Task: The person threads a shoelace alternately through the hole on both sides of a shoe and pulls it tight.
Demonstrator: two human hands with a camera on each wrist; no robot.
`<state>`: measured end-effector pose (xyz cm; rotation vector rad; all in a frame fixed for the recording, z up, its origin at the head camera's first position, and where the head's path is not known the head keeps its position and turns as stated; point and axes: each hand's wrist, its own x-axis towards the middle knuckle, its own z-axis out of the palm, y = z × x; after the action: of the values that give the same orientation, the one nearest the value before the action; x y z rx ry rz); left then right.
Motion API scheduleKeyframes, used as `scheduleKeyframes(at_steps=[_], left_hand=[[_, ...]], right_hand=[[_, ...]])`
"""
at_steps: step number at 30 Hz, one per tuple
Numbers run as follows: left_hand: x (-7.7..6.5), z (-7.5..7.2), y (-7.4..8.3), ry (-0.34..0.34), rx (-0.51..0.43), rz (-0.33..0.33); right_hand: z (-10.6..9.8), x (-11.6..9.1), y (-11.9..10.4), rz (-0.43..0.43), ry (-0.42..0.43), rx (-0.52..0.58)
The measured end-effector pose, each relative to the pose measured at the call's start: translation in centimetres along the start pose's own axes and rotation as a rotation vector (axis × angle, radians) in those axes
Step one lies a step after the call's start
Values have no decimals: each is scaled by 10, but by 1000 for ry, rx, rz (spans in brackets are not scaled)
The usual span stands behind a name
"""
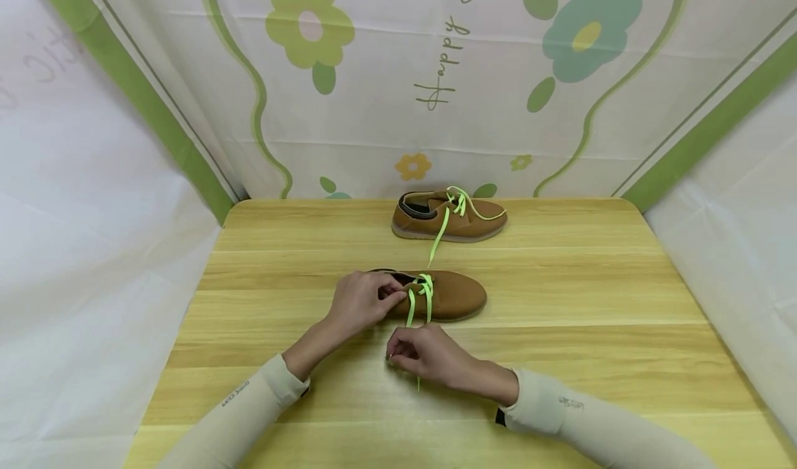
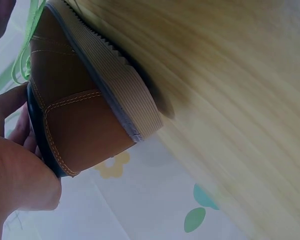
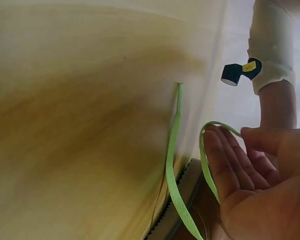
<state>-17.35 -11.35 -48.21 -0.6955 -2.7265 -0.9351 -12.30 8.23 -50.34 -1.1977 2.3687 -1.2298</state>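
A brown shoe [image 1: 461, 296] with bright green laces lies on the wooden table, toe to the right. My left hand [image 1: 364, 301] grips the rim of its opening beside the laces; the left wrist view shows the stitched heel side of that shoe [image 2: 87, 130], with some fingers hidden inside the collar. In front of the shoe, my right hand [image 1: 436, 355] pinches one lace [image 3: 205, 160], which bends over the fingertips to the thumb. Another lace end [image 3: 174, 175] hangs loose past the sole onto the table.
A second brown shoe [image 1: 479, 228] stands behind at the table's far edge, its green laces loose, one trailing down toward the nearer shoe. Pale curtains with flower prints [image 1: 373, 109] enclose the wooden table [image 1: 591, 282] at the back and sides.
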Motion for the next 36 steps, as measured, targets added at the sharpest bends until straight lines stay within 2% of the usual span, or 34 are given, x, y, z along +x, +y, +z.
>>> scheduleKeyframes(at_steps=[8,14,20,24,31,36], left_hand=[[-1,0,1,-5,7,-6],[0,0,1,-6,1,-3],[0,-1,0,-13,-7,9],[-1,-2,0,1,-20,28],[1,-6,0,52,-167,8],[3,-6,-1,82,-199,11]], right_hand=[[6,1,2,-72,-46,-212],[8,0,1,-92,-53,-256],[3,-3,0,-106,-103,-251],[-7,-8,2,-200,-137,-285],[-22,-16,10,-408,-173,-485],[-24,-19,15,-508,-179,-583]])
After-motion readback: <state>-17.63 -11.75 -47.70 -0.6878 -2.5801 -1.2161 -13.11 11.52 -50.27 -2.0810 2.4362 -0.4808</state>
